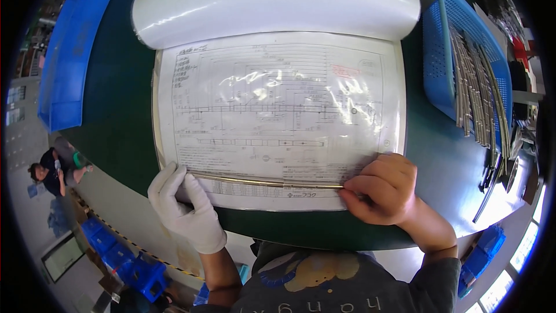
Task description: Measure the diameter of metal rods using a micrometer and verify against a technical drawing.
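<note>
A thin, shiny metal rod (263,182) lies level in front of me, just over the lower part of a technical drawing (272,156) in a clear sleeve. My left hand (188,211), in a white glove, pinches the rod's left end. Bare, my right hand (382,190) grips the right end between thumb and curled fingers. The rod's tips are covered by my fingers. Whether the rod touches the sleeve I cannot tell. Several pages of the same binder are rolled back into a glossy curl (278,6) beyond the drawing.
On the right, a light blue perforated basket (431,75) holds several metal rods (475,87). A long blue bin (69,58) stands at the far left of the dark green table (116,116). Farther off at left are a seated person (55,168) and blue stools (124,258).
</note>
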Tool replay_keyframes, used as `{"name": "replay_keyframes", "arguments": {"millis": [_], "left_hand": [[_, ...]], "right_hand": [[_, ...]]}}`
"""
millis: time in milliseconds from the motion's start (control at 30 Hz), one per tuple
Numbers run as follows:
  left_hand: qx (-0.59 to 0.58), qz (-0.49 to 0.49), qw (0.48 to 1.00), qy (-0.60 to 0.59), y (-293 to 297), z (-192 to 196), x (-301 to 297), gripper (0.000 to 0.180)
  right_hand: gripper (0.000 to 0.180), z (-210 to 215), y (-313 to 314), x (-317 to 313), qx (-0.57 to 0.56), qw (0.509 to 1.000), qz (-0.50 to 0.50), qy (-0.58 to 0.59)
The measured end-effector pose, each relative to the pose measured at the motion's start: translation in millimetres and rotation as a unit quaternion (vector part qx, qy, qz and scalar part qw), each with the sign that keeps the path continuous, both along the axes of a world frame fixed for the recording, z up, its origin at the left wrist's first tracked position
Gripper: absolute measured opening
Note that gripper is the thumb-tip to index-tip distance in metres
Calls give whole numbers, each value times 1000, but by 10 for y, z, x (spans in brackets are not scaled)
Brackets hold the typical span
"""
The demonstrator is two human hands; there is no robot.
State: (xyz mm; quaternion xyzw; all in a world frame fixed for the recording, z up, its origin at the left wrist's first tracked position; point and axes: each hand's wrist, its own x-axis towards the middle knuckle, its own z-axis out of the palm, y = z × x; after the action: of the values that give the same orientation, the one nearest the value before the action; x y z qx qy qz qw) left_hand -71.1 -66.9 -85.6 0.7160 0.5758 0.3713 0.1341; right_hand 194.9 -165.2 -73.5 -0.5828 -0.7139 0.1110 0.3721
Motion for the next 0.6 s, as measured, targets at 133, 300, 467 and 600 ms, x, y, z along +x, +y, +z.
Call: {"name": "replay_keyframes", "arguments": {"millis": [133,300,467,600], "left_hand": [[2,-5,1000,2,3,-17,-1,16],[8,-4,1000,-9,-4,-8,14,18],[5,-2,1000,-2,-8,-44,-12,18],[-9,3,1000,-3,-11,-34,-10,17]], "right_hand": [[18,-21,-10,-18,10,1000,-8,12],[18,4,-10,-16,-1,1000,-5,-1],[17,-7,-11,-12,0,1000,7,-26],[16,3,-7,-13,-12,1000,3,-23]]}}
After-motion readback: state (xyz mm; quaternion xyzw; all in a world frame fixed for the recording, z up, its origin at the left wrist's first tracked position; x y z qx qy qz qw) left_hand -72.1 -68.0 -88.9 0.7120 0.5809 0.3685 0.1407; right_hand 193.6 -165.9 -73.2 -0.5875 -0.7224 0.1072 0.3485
